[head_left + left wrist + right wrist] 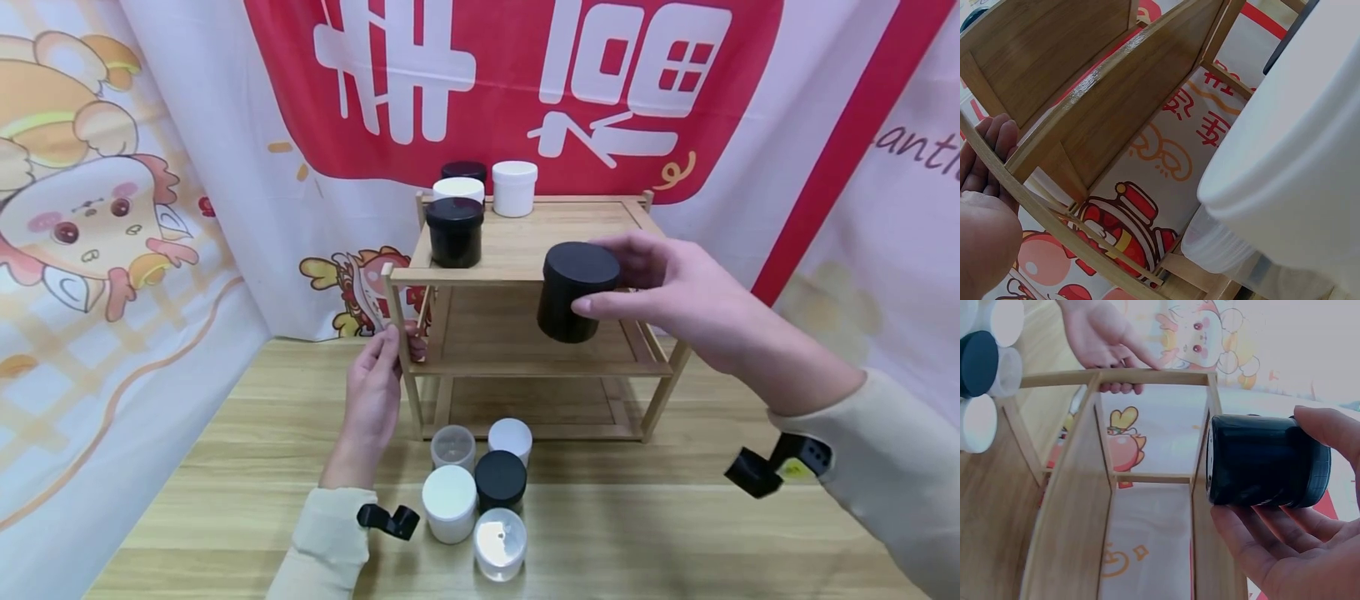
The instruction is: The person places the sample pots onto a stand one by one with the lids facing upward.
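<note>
My right hand [667,287] grips a black lidded jar [573,300] between thumb and fingers, in front of the top board of a three-tier wooden shelf [517,369]. In the right wrist view the black jar [1266,461] lies sideways across the picture, thumb on one side and fingers on the other. With the left hand [375,375] I hold the shelf's left front post, thumb in front and fingers behind it. On the top board stand a black jar [456,237] near the left front, a white jar [514,190], and behind it to the left another white jar [458,188].
Below the shelf's front, several jars stand grouped on the wooden floor [637,525]: white [448,500], black [500,479] and clear [500,542]. Another black jar [463,170] stands at the top board's back. A printed cloth [225,167] hangs behind and at the left.
</note>
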The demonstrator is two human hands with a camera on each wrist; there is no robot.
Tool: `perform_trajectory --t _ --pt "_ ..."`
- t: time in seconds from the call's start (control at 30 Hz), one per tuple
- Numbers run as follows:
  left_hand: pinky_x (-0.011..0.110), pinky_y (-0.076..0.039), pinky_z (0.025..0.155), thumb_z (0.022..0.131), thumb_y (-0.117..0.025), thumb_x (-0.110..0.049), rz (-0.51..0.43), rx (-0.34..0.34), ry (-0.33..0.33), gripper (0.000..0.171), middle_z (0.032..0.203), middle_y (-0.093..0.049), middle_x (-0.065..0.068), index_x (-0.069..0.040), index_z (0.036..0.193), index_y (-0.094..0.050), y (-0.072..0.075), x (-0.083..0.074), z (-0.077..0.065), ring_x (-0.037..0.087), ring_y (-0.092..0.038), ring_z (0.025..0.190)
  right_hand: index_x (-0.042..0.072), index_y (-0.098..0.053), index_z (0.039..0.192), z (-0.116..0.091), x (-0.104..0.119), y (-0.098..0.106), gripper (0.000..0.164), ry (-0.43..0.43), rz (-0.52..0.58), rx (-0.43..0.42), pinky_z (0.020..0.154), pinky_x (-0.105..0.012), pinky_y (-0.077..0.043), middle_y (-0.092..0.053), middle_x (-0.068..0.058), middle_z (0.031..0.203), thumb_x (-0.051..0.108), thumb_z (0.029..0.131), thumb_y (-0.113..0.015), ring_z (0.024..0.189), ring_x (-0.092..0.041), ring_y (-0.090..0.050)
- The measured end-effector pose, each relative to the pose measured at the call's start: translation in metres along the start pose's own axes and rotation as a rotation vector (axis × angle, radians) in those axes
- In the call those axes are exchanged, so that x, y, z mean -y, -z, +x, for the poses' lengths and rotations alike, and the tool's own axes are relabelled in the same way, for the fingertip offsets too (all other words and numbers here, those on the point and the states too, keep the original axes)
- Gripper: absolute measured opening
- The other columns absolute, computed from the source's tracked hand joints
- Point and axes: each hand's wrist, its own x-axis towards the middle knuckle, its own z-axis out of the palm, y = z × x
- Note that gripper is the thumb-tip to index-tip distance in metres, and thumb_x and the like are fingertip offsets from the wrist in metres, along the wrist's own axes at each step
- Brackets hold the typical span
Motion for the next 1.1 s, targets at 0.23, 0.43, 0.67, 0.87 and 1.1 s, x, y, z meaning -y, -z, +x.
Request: perform_trajectory --t 0.23,0.43,0.67,0.87,1.1 --pt "0.027 -0.042 0.120 0.113 -0.056 -0.028 0.004 -0.010 0.013 0.020 0.130 -0.071 -0.001 -0.018 0.113 -0.074 -0.001 -0.001 0.001 0.016 -0.059 0.129 0.025 -0.054 0.152 0.004 0.011 0.002 0.066 0.016 0.012 -0.038 0.107 -0.042 -0.055 -0.067 -0.007 0.142 0.036 0.094 -0.084 0.125 -0.026 -0.066" --pt "0.028 -0.043 0.119 0.114 -0.055 -0.030 0.021 -0.016 0.021 0.025 0.124 -0.072 -0.005 -0.011 0.120 -0.071 -0.001 -0.001 0.002 0.015 -0.062 0.123 0.026 -0.054 0.151 0.014 0.026 0.004 0.066 0.030 0.031 -0.087 0.104 -0.039 -0.059 -0.066 -0.006 0.140 0.041 0.094 -0.084 0.123 -0.025 -0.067" --pt "0.028 -0.044 0.119 0.114 -0.055 -0.031 0.027 -0.013 0.028 0.024 0.127 -0.071 -0.001 -0.015 0.118 -0.073 -0.001 -0.001 0.001 0.016 -0.063 0.122 0.023 -0.054 0.153 0.029 0.037 0.003 0.069 0.038 0.048 -0.129 0.107 -0.046 -0.057 -0.064 -0.008 0.143 0.043 0.093 -0.083 0.124 -0.029 -0.066" --pt "0.028 -0.044 0.119 0.113 -0.056 -0.032 0.039 -0.005 0.031 0.024 0.134 -0.069 0.005 -0.016 0.117 -0.073 0.000 -0.001 0.001 0.017 -0.063 0.123 0.022 -0.052 0.155 0.041 0.046 -0.003 0.072 0.041 0.062 -0.122 0.110 -0.048 -0.057 -0.062 -0.009 0.147 0.041 0.093 -0.084 0.127 -0.029 -0.064" --pt "0.028 -0.041 0.121 0.114 -0.054 -0.033 0.053 -0.006 0.038 0.022 0.130 -0.069 -0.001 -0.021 0.113 -0.073 0.000 -0.002 0.001 0.021 -0.058 0.130 0.021 -0.049 0.158 0.061 0.056 -0.005 0.076 0.025 0.009 -0.128 0.113 -0.048 -0.056 -0.061 -0.008 0.149 0.039 0.093 -0.085 0.132 -0.027 -0.060"
